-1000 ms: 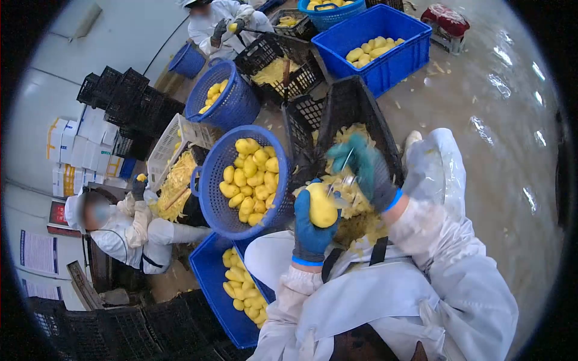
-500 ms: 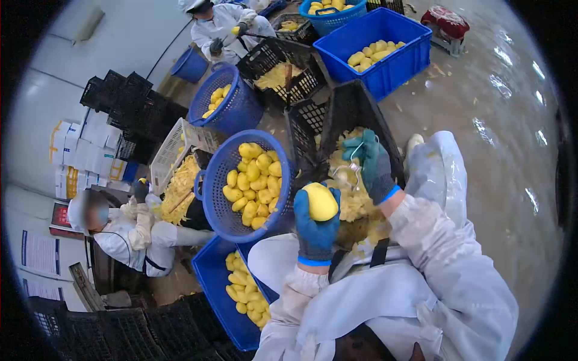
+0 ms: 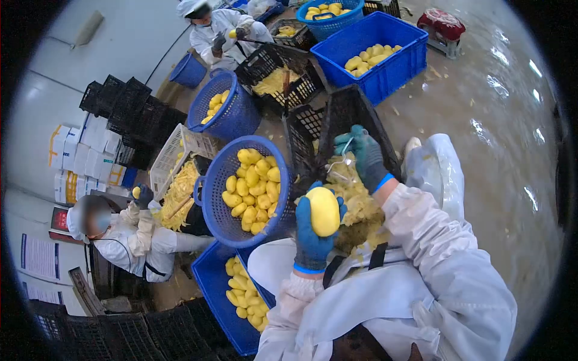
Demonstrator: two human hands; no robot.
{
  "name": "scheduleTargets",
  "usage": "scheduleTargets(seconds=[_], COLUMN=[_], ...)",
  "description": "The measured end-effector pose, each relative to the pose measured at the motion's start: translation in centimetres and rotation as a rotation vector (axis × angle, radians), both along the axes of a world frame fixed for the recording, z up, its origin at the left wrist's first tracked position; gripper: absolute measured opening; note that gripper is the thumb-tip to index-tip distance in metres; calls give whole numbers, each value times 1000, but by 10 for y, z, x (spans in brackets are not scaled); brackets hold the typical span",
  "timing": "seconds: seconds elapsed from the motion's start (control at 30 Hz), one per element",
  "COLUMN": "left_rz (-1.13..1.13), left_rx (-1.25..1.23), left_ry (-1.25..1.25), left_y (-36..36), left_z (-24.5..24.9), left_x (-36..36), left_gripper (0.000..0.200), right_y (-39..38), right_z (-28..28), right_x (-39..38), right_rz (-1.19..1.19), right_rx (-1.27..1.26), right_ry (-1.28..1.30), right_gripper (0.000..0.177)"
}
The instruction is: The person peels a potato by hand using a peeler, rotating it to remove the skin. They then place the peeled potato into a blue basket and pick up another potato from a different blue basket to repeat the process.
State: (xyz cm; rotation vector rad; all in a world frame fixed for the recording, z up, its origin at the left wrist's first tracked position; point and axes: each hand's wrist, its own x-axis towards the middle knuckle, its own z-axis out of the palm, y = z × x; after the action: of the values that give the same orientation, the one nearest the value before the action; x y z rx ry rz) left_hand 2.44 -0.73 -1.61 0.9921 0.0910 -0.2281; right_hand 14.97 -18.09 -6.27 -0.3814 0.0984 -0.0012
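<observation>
My left hand [image 3: 314, 231], in a blue-and-grey work glove, is wrapped round a smooth yellow oval that looks like a peeled potato [image 3: 325, 212]. My right hand [image 3: 367, 155], in a teal-and-grey glove, grips a peeler with a bent metal frame [image 3: 343, 165]. The peeler is a little above and right of the yellow oval, apart from it. Its blade end is hard to make out against the pale yellow peelings [image 3: 358, 201] heaped below. Behind my hands a black crate [image 3: 355, 111] leans up, with peelings at its near end.
Yellow ovals fill the blue round basket [image 3: 208, 195] at my left and the blue bin [image 3: 208, 277] below it. A blue tub [image 3: 415, 45] stands ahead. Two co-workers sit nearby, one at left [image 3: 123, 240], one at top [image 3: 223, 30]. Wet floor [image 3: 500, 120] extends right.
The yellow oval has turned in my left hand and its longer side now shows. My right hand and peeler have shifted slightly left and tilted. The camera view has moved a little.
</observation>
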Motion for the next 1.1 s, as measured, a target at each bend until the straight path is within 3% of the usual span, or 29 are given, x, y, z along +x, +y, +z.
scheduleTargets(seconds=[0.03,0.07,0.13,0.17,0.27,0.3,0.37,0.43,0.47,0.53,0.6,0.63,0.73,0.77,0.83,0.87,0.9,1.0,1.03,1.1], left_rz=[-28,-53,-64,-78,-117,-59,14,92,148,99,95,133,124,132,187,29,101,196,200,214], left_rx=[-109,-222,-152,-113,-326,-376,397,599,701,592,618,672,742,774,862,259,-329,846,933,1116], left_ry=[61,128,85,57,136,200,-214,-432,-533,-368,-310,-342,-486,-521,-560,-177,279,-594,-661,-795], left_y=[5,5,-1,-3,7,7,6,-3,-8,-10,-7,-9,-10,-10,-9,-1,7,-2,-4,-4], left_z=[9,15,13,13,11,16,16,8,4,6,8,15,18,15,4,-1,-5,-17,-15,0], left_x=[0,-2,-4,-2,0,-2,-9,-9,-9,-4,0,-1,-5,-5,-7,-2,4,-1,-1,-4], left_gripper=[45,45,48,49,53,52,49,42,38,35,33,35,41,42,44,38,35,42,43,46], right_y=[-3,6,34,36,-2,-6,11,35,45,32,9,3,38,46,34,23,11,44,52,33], right_z=[-1,13,41,48,22,17,20,46,35,17,11,7,39,50,20,7,8,20,45,8], right_x=[-6,-21,-43,-42,-18,-15,-40,-68,-68,-44,-32,-29,-67,-73,-46,-33,-29,-58,-73,-38], right_rz=[-59,26,188,166,13,-115,12,109,124,77,-31,-91,143,125,-100,-206,-108,-29,43,-88], right_rx=[-202,-285,-453,-293,-132,-351,-357,-337,-502,-332,-373,-394,-503,-592,-392,-289,-264,-585,-559,-434], right_ry=[3,1,-3,72,41,71,-30,-86,-120,45,17,9,-149,-108,-44,-16,10,-195,-101,-49], right_gripper=[45,45,45,49,51,49,49,50,49,46,45,44,43,43,42,42,39,36,33,32])
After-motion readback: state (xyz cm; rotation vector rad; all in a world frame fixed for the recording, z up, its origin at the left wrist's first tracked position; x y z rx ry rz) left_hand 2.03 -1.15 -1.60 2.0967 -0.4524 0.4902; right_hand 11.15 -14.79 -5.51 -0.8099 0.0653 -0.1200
